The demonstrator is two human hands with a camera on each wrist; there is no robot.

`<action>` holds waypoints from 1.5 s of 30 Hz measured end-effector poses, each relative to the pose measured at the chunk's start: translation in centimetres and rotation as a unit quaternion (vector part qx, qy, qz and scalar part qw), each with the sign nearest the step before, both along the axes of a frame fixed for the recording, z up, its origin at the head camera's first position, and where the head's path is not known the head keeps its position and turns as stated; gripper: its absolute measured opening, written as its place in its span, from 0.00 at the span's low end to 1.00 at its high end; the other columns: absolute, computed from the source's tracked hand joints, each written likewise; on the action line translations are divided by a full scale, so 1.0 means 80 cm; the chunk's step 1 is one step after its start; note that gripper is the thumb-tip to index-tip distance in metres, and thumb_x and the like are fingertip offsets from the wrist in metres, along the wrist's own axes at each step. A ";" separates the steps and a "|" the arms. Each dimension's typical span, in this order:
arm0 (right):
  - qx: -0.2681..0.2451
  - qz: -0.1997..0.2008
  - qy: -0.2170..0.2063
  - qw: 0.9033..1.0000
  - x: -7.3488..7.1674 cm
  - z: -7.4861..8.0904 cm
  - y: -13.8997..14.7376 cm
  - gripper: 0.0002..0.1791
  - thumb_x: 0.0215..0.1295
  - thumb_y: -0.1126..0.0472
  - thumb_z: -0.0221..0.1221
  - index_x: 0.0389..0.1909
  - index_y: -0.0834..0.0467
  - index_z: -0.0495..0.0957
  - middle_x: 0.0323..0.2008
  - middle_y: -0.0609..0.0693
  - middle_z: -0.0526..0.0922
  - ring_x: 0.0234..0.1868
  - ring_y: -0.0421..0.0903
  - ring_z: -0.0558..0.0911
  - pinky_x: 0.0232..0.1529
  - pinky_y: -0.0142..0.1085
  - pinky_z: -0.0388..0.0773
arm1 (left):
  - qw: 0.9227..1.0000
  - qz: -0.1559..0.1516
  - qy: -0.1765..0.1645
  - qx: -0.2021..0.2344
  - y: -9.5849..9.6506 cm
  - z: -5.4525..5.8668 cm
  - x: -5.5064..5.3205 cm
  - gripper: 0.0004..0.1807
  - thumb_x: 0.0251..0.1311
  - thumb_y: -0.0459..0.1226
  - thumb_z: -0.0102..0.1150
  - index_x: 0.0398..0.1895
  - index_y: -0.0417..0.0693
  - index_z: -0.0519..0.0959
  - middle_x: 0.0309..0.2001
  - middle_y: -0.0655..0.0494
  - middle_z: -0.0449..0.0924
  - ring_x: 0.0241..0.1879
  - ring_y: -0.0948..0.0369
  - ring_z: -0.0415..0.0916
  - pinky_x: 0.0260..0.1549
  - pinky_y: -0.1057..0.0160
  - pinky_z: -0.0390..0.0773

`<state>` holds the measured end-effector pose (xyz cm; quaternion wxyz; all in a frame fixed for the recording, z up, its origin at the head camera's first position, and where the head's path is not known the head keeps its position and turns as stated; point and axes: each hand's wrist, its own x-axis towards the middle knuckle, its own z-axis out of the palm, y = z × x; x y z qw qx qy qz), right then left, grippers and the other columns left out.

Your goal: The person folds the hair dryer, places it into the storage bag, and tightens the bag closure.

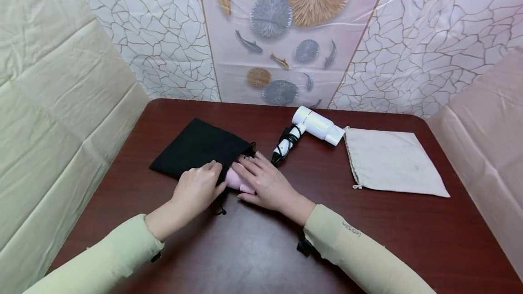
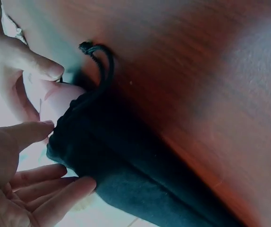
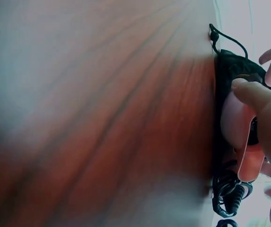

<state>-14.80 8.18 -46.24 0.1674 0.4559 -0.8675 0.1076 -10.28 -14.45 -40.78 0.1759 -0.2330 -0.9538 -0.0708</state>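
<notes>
A black drawstring bag (image 1: 196,146) lies flat on the left of the table, its mouth toward the middle. Out of that mouth sticks a pink hair dryer (image 1: 234,179), rounded with a flatter flared end; its other part is hidden inside the cloth. My left hand (image 1: 199,184) holds the bag's rim, thumb on one side and fingers on the other in the left wrist view. Over the dryer's outer end lies my right hand (image 1: 267,186), gripping it with the thumb along the near side (image 3: 256,97). A drawstring loop (image 2: 105,66) hangs from the rim.
Behind my right hand lies a white hair dryer (image 1: 316,125) with black cord (image 1: 289,137) wound round its handle. A beige drawstring bag (image 1: 396,162) is spread flat at the right. Cloth-covered walls (image 1: 261,58) stand behind the brown table (image 1: 261,244) and along its sides.
</notes>
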 end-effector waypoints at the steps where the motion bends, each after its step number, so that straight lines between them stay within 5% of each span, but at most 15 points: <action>1: 0.005 -0.007 -0.003 1.000 0.000 0.000 0.000 0.44 0.66 0.40 0.72 0.76 0.57 0.72 0.71 0.59 0.78 0.72 0.58 0.76 0.76 0.63 0.64 | 1.000 0.001 0.006 -0.004 0.001 -0.002 0.000 0.18 0.57 0.39 0.81 0.31 0.39 0.78 0.41 0.39 0.89 0.23 0.47 0.84 0.19 0.49 0.82; 9: 0.015 -0.032 -0.063 0.997 -0.003 0.009 -0.003 0.39 0.73 0.39 0.65 0.78 0.54 0.71 0.71 0.56 0.79 0.76 0.57 0.72 0.74 0.71 0.60 | 0.999 0.007 0.050 -0.013 0.000 -0.011 0.000 0.11 0.59 0.34 0.77 0.31 0.37 0.83 0.47 0.37 0.90 0.28 0.45 0.88 0.21 0.47 0.84; 15: 0.002 -0.018 -0.045 0.999 -0.011 0.012 -0.010 0.36 0.69 0.45 0.69 0.72 0.59 0.77 0.64 0.58 0.84 0.67 0.56 0.80 0.71 0.64 0.70 | 0.998 -0.006 0.066 0.021 0.001 -0.012 -0.005 0.14 0.58 0.30 0.74 0.24 0.40 0.75 0.33 0.43 0.87 0.19 0.47 0.82 0.14 0.49 0.78; 21: -0.014 -0.013 -0.022 1.000 -0.018 0.017 -0.013 0.34 0.61 0.48 0.74 0.64 0.61 0.83 0.57 0.57 0.88 0.60 0.55 0.85 0.69 0.63 0.73 | 0.997 -0.016 0.054 0.055 0.006 -0.009 -0.006 0.16 0.58 0.28 0.73 0.22 0.42 0.73 0.22 0.47 0.78 0.18 0.47 0.80 0.14 0.49 0.76; 31: -0.082 -0.017 0.001 0.997 -0.021 0.018 -0.007 0.32 0.54 0.51 0.75 0.59 0.63 0.86 0.53 0.58 0.89 0.57 0.54 0.87 0.66 0.60 0.77 | 0.997 -0.006 0.009 0.082 0.012 0.003 -0.006 0.14 0.63 0.30 0.71 0.25 0.43 0.74 0.21 0.49 0.77 0.21 0.47 0.81 0.17 0.47 0.78; 39: -0.123 -0.028 0.031 0.992 -0.025 0.027 -0.019 0.19 0.55 0.54 0.73 0.42 0.62 0.85 0.42 0.55 0.89 0.51 0.54 0.86 0.70 0.57 0.74 | 0.995 -0.014 0.011 0.094 0.022 0.026 -0.004 0.11 0.64 0.30 0.69 0.27 0.43 0.75 0.20 0.51 0.76 0.21 0.49 0.80 0.18 0.49 0.78; 45: -0.111 -0.025 0.013 0.993 -0.024 0.020 -0.024 0.17 0.58 0.55 0.73 0.42 0.62 0.85 0.40 0.56 0.87 0.49 0.54 0.85 0.70 0.58 0.74 | 0.995 -0.010 0.006 0.096 0.021 0.022 -0.002 0.11 0.63 0.29 0.70 0.28 0.41 0.76 0.21 0.49 0.77 0.22 0.47 0.81 0.20 0.47 0.79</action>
